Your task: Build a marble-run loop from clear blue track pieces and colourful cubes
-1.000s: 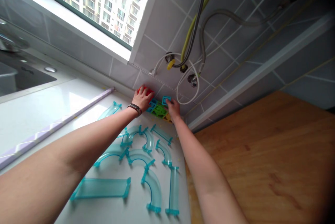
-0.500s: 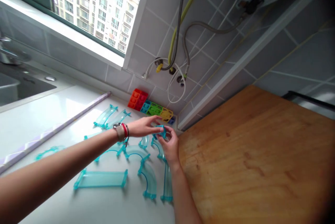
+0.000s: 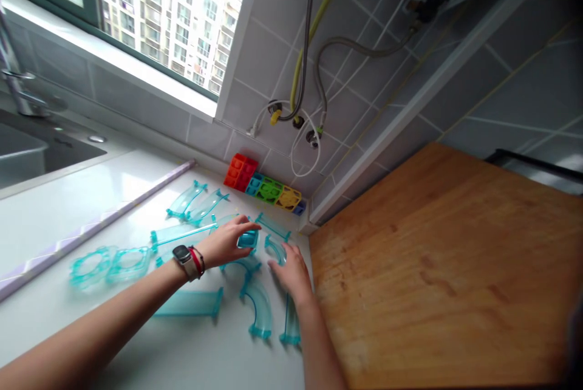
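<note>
Item, held: one small blue block [image 3: 248,240], pinched between thumb and fingers of the left hand [image 3: 223,244] above the worktop [image 3: 159,359]. It is gripped by its sides, presumably so that its broad face is left uncovered.

Item, empty: the right hand [image 3: 295,274], thumb set apart from lightly bent fingers, nothing seen pinched. It is held beside a small curved channel [image 3: 274,246]; whether this is touched cannot be told.

Far side, by the wall: a row made up of a red block [image 3: 239,172], a light blue block [image 3: 254,184], a green block [image 3: 269,191], a yellow block [image 3: 288,198] and a dark blue block [image 3: 299,208], apparently lined up there so that the middle is left for the loose pieces.

Near side: one broad straight channel [image 3: 195,304] and one large curved channel [image 3: 260,305], laid flat and apart, probably so that each shape can be told and lifted singly.

Left: two clear frames [image 3: 119,274] with round openings, set side by side; beyond them, a lilac strip [image 3: 113,214], laid slantwise.

Right: one wooden board [image 3: 410,268].
</note>
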The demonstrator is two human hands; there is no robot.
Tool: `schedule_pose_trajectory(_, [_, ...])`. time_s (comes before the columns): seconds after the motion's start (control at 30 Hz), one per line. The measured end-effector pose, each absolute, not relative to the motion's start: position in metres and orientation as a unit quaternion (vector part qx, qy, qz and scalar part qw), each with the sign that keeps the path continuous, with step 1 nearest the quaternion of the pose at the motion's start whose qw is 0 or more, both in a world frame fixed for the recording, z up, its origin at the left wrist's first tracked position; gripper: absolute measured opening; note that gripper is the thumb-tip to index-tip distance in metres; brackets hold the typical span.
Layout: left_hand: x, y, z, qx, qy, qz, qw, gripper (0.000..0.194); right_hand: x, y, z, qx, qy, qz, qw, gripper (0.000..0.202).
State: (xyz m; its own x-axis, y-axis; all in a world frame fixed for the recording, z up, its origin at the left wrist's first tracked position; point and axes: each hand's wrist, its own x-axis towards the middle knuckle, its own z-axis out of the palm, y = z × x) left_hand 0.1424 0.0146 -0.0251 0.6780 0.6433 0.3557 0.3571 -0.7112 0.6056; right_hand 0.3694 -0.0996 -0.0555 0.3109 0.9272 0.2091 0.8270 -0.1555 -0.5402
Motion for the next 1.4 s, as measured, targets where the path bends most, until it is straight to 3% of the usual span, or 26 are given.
schedule_pose_trajectory(0.17, [0.151, 0.008, -0.029, 0.882, 0.248, 0.290, 0.275, 0.049, 0.374, -0.095, -0.076, -0.738, -0.543, 0.059, 0.396, 0.051])
schedule_pose_trajectory(0.4, [0.139, 0.005, -0.037, 0.865, 0.273, 0.305, 0.289, 0.045, 0.361, -0.097, -0.062, -0.662, -0.531, 0.092, 0.521, 0.042])
schedule_pose_trajectory(0.83, [0.140, 0.011, -0.031, 0.824, 0.295, 0.294, 0.384, 0.045, 0.342, -0.104, -0.055, -0.652, -0.578, 0.058, 0.486, 0.037])
schedule_pose_trajectory(1.1, [0.142, 0.006, -0.029, 0.827, 0.291, 0.307, 0.371, 0.047, 0.335, -0.109, -0.047, -0.651, -0.618, 0.030, 0.441, 0.042])
schedule_pose_trajectory(1.4, [0.141, 0.008, -0.027, 0.844, 0.288, 0.322, 0.318, 0.042, 0.335, -0.110, -0.040, -0.578, -0.604, 0.147, 0.529, 0.063])
